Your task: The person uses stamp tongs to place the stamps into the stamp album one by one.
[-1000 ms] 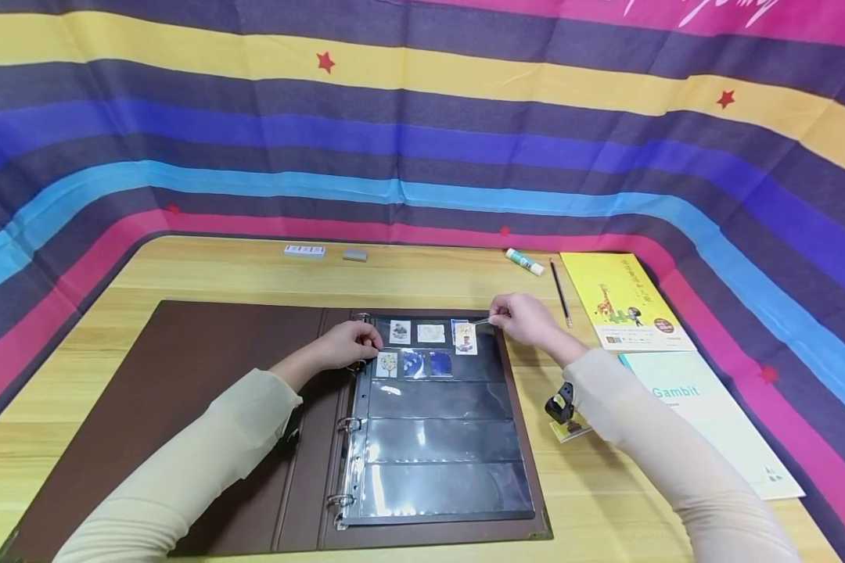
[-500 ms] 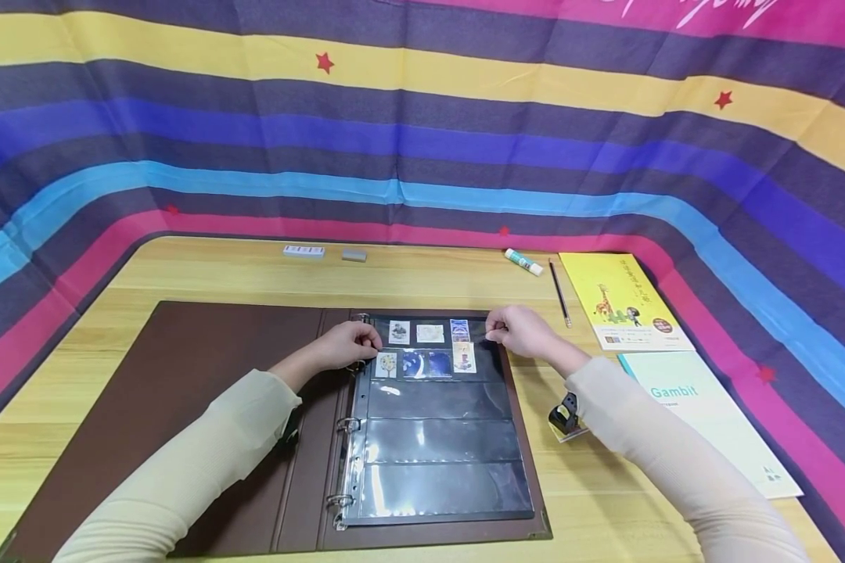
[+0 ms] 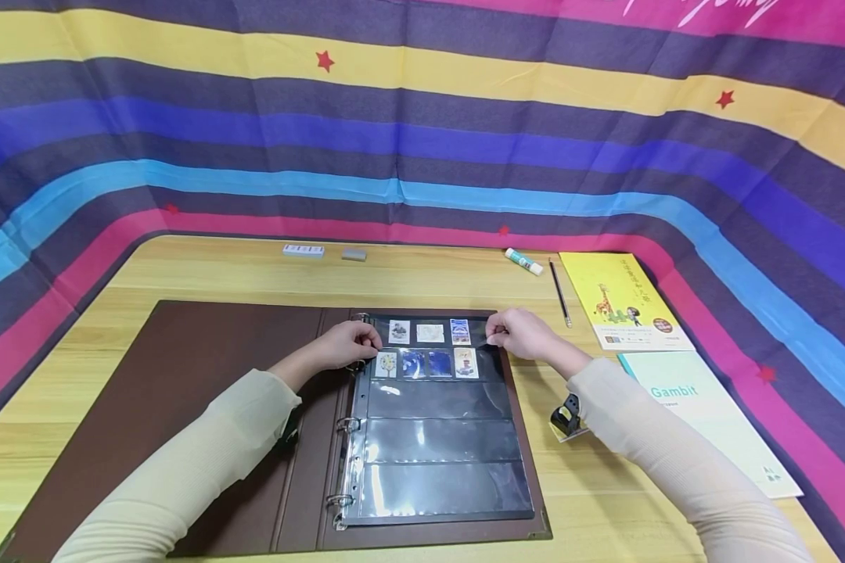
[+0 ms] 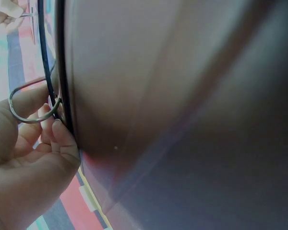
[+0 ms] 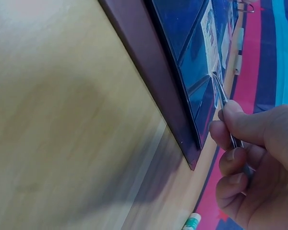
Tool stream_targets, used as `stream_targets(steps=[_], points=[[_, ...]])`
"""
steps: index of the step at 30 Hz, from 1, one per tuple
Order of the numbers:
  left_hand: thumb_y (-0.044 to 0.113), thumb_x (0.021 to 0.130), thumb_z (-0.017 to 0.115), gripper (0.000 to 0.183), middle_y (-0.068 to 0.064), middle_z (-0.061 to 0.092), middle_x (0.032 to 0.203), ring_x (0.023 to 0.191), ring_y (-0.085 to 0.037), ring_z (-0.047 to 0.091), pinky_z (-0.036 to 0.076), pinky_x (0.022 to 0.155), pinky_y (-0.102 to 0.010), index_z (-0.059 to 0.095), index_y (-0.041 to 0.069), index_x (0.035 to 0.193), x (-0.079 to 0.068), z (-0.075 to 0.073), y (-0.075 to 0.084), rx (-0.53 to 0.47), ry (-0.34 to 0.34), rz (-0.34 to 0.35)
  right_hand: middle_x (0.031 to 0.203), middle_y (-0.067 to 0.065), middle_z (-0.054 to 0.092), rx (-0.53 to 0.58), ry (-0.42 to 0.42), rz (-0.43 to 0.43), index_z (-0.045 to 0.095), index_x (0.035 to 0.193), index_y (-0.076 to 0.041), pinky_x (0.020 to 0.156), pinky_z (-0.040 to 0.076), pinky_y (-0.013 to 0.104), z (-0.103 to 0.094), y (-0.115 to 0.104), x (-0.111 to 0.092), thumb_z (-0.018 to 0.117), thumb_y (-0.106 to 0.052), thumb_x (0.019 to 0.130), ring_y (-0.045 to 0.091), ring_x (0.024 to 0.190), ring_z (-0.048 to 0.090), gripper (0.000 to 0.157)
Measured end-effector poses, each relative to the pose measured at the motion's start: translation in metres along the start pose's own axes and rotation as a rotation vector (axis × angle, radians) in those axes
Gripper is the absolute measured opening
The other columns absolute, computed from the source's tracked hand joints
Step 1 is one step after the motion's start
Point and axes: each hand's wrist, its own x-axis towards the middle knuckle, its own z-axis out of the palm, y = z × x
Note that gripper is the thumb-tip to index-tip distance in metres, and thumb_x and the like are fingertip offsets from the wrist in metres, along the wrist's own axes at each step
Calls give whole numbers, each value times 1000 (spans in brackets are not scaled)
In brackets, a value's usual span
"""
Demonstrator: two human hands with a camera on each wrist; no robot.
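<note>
A brown ring-binder stamp album [image 3: 239, 422] lies open, its black page [image 3: 440, 438] crossed by clear pocket strips. Several stamps sit in the top two rows, among them a blue stamp [image 3: 460, 331] and a cream stamp with a figure [image 3: 466, 363] at the second row's right end. My left hand [image 3: 341, 346] pinches the page's left edge beside the top metal ring [image 4: 33, 101]. At the right edge, my right hand [image 3: 524, 335] grips metal tweezers [image 5: 222, 91]. Their tips touch or nearly touch the cream stamp in the right wrist view.
Behind the album are a small white box [image 3: 303, 251], a grey eraser-like block [image 3: 354, 255], a glue stick [image 3: 524, 261] and a pencil [image 3: 560, 294]. A yellow book [image 3: 627, 301] and a white book [image 3: 718, 422] lie right. A small black object [image 3: 566, 416] sits under the right forearm.
The cream figure stamp has moved down from overlapping the blue stamp into the second row. My right hand has shifted slightly left and down; my left hand has stayed put.
</note>
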Motion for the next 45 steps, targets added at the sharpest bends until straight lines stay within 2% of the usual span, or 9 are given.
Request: stream_targets(steps=[7, 14, 22, 26, 30, 32, 35, 39, 45], points=[[4, 78, 53, 6, -4, 46, 69, 61, -16, 42, 36, 59, -27, 55, 3, 84, 0, 0, 0, 4, -3, -4, 60, -6, 51, 2, -6, 10, 57, 67, -13, 51, 34, 26, -1, 0, -2, 61, -9, 73, 10, 53, 42, 8], [5, 79, 53, 7, -4, 46, 70, 61, -16, 42, 36, 59, -27, 55, 2, 85, 0, 0, 2, 5, -8, -6, 65, -3, 54, 48, 14, -25, 56, 69, -9, 57, 37, 27, -1, 5, -4, 60, -7, 74, 10, 60, 45, 6], [17, 82, 50, 15, -1, 54, 87, 75, -16, 47, 39, 67, -31, 58, 8, 91, -4, -4, 7, 95, -7, 0, 64, -2, 52, 119, 75, 10, 56, 71, -8, 57, 38, 27, -10, 14, -19, 58, -8, 75, 11, 59, 46, 5], [19, 82, 52, 17, 0, 54, 87, 79, -14, 48, 38, 71, -31, 59, 8, 92, -13, -6, 11, 132, 81, 78, 66, -2, 51, 144, 98, 26, 55, 73, -8, 57, 38, 28, -17, 17, -34, 57, -9, 77, 12, 60, 44, 5], [18, 80, 53, 16, 2, 52, 84, 76, -13, 48, 39, 68, -29, 58, 7, 91, -27, -4, 20, 101, 155, 155, 67, -1, 51, 156, 121, 52, 54, 75, -8, 55, 37, 29, -25, 17, -54, 56, -10, 78, 13, 60, 43, 4], [17, 80, 54, 16, 3, 52, 83, 75, -12, 48, 40, 67, -28, 58, 7, 91, -35, 0, 24, 85, 142, 183, 68, 0, 51, 168, 127, 65, 54, 76, -8, 55, 38, 28, -28, 18, -64, 56, -11, 78, 14, 60, 43, 4], [16, 80, 54, 14, 5, 53, 81, 73, -10, 49, 40, 66, -26, 58, 7, 90, -46, 7, 26, 76, 87, 202, 68, -1, 50, 172, 134, 80, 54, 77, -8, 54, 38, 27, -29, 21, -81, 56, -12, 79, 13, 59, 42, 4], [13, 80, 53, 11, 6, 52, 77, 68, -10, 48, 41, 61, -25, 57, 8, 89, -56, 17, 24, 104, 27, 189, 67, -1, 50, 166, 146, 91, 54, 78, -9, 54, 38, 25, -28, 26, -103, 55, -14, 79, 12, 59, 42, 5], [12, 81, 52, 20, 6, 53, 72, 61, -7, 45, 39, 58, -24, 57, 6, 99, -61, 24, 19, 213, 35, 163, 66, -1, 49, 142, 126, 120, 53, 78, -11, 49, 36, 23, -26, 35, -134, 55, -14, 79, 9, 55, 39, 4]])
